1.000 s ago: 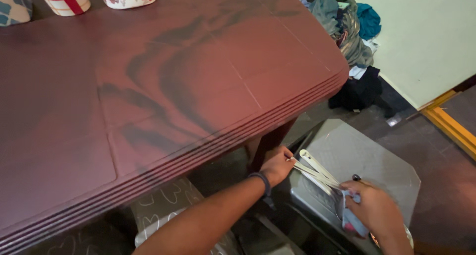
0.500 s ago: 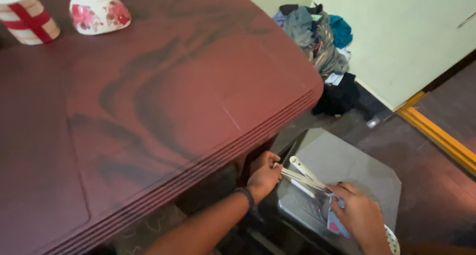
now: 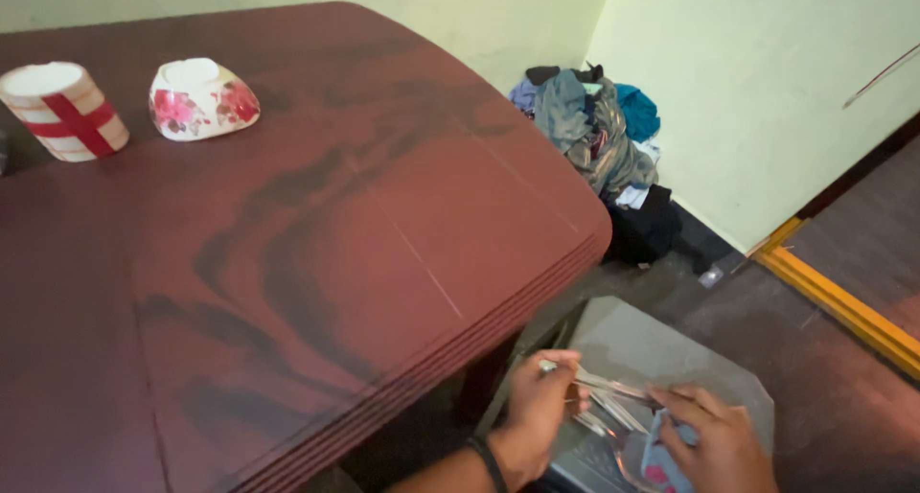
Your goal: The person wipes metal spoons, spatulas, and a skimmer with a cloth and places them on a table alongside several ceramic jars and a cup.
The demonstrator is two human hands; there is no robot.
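Your left hand point(image 3: 537, 397) and right hand point(image 3: 714, 445) are low at the bottom edge of the view, beside the corner of the table point(image 3: 287, 225), over a grey stool point(image 3: 661, 344). Between them runs a bundle of thin pale utensil handles point(image 3: 599, 397). Your left fingers point(image 3: 561, 364) are curled and pinching the far tips of those handles. Your right fingers point(image 3: 685, 402) are closed around the other end, together with a light blue item with a pink patch point(image 3: 656, 455); what exactly that item is cannot be told through the blur.

On the table, well apart from your hands, stand 2 vessels: a white cup with red stripes point(image 3: 62, 110) and a white bowl with red flowers point(image 3: 201, 97). A pile of clothes point(image 3: 599, 129) lies in the corner by the wall.
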